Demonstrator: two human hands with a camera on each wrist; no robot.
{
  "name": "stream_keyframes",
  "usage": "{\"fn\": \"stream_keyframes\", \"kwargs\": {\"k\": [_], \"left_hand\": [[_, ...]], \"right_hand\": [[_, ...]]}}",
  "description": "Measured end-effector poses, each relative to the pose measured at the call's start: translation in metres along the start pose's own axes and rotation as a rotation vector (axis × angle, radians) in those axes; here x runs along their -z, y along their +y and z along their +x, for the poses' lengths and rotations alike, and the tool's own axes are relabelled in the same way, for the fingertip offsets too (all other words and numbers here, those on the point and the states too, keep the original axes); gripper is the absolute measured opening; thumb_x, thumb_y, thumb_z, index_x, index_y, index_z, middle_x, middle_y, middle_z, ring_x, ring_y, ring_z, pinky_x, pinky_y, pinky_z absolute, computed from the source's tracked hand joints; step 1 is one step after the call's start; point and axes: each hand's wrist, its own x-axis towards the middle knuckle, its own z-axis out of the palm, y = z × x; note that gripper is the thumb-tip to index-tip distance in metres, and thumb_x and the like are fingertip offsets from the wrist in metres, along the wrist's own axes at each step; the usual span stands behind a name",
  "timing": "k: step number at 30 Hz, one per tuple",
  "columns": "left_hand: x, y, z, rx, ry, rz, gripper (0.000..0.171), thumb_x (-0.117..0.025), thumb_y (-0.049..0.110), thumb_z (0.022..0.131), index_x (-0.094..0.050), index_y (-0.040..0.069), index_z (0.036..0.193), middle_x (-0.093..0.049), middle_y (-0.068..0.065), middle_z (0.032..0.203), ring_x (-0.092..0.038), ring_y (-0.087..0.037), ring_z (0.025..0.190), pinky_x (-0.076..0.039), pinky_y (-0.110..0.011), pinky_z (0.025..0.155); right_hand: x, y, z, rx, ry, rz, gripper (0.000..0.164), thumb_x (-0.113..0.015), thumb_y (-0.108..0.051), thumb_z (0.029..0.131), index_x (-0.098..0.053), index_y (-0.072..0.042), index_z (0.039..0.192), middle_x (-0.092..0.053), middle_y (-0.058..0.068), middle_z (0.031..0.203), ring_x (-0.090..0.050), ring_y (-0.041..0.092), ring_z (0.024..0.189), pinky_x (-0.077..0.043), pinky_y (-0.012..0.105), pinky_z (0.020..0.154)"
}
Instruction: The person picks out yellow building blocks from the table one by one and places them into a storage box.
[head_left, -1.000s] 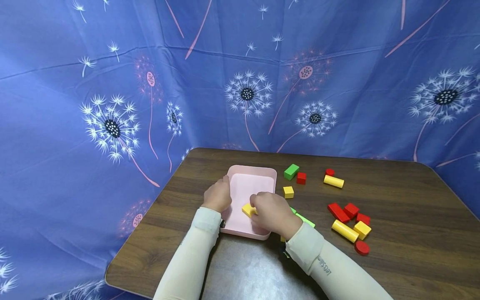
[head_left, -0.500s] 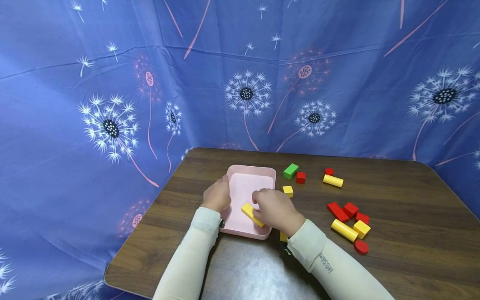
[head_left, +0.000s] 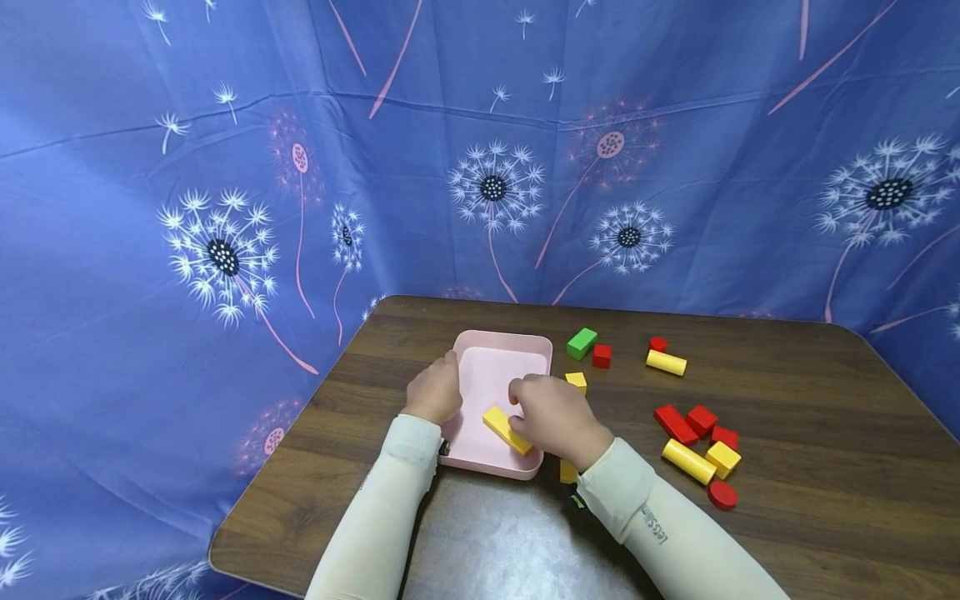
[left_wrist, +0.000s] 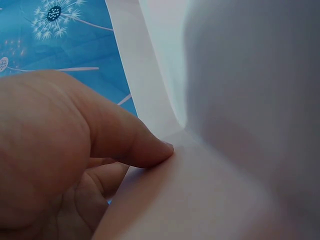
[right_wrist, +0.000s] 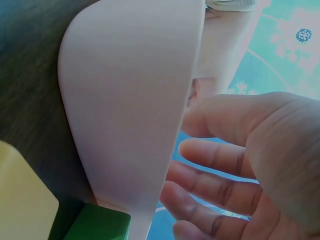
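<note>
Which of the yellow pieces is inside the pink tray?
The long yellow block, lying in the tray beside the right hand. The other yellow pieces in view all lie outside it.

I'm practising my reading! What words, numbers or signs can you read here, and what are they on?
"Let'sSlim": on the right sleeve.
Left sleeve: something faint near its edge, too small to read.
I see no writing on the pink tray or blocks.

Bright head view, pale glare on the table (head_left: 491,533), soft, hazy wrist views
</note>
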Motion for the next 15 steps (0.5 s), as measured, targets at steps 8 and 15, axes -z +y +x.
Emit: {"fn": "stream_keyframes", "kwargs": {"k": [8,15], "left_hand": [[0.0009,-0.0008,-0.0001,-0.002,0.006,0.01,0.061,-0.068,0.01,0.096,-0.045,0.003,0.152,-0.068,-0.016,0.128,-0.072,-0.031,0.104,-0.061,-0.049,0.086],[-0.0007,-0.0012,0.0009,0.001,-0.005,0.006,0.063,-0.069,0.011,0.096,-0.044,0.003,0.153,-0.068,-0.016,0.129,-0.072,-0.031,0.106,-0.061,-0.05,0.087]], "right_hand": [[0.0042,0.0059,0.0012,-0.019,0.025,-0.02,0.013,-0.077,-0.027,0.085,-0.073,-0.016,0.092,-0.063,-0.004,0.077,-0.052,0.012,0.062,-0.045,0.029,0.054],[0.006,0.0094,0.001,-0.025,0.04,-0.015,0.009,-0.073,-0.024,0.085,-0.072,-0.016,0.09,-0.063,-0.004,0.076,-0.052,0.013,0.061,-0.044,0.03,0.051]]}}
